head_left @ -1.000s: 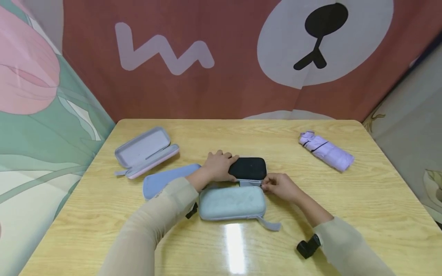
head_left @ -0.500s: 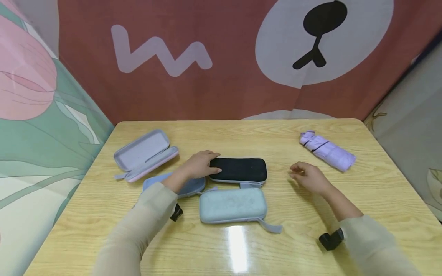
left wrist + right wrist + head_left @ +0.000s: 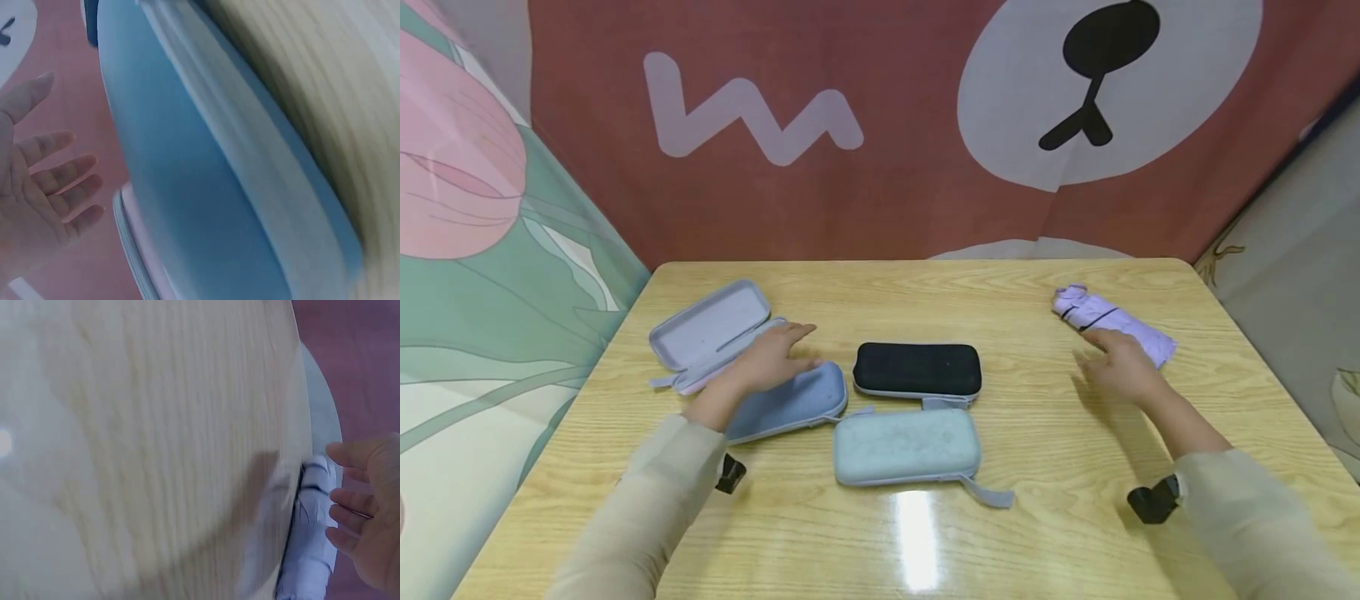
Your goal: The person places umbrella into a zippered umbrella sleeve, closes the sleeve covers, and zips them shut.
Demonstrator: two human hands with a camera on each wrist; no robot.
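My left hand [image 3: 763,364] is over the blue zip case [image 3: 797,404], fingers spread and holding nothing. It overlaps the lower edge of the opened case [image 3: 711,329], grey inside with a pink outer shell. In the left wrist view the palm and loose fingers show beside the blue case [image 3: 181,162]. On the right, my right hand [image 3: 1122,367] is at the folded lilac umbrella [image 3: 1138,333] and covers part of its near side. The right wrist view has its slightly bent fingertips close beside the umbrella [image 3: 312,531], with nothing gripped.
A closed black case [image 3: 917,369] lies mid-table, with a pale mint case [image 3: 906,447] just in front, its strap [image 3: 988,493] trailing right. Behind the wooden table [image 3: 1037,533] hangs a reddish-brown printed cloth [image 3: 910,208]; patterned cloths flank both sides.
The right hand has left the black case's zip corner and moved right to the umbrella. My left hand has let go of the black case and moved left over the blue one.
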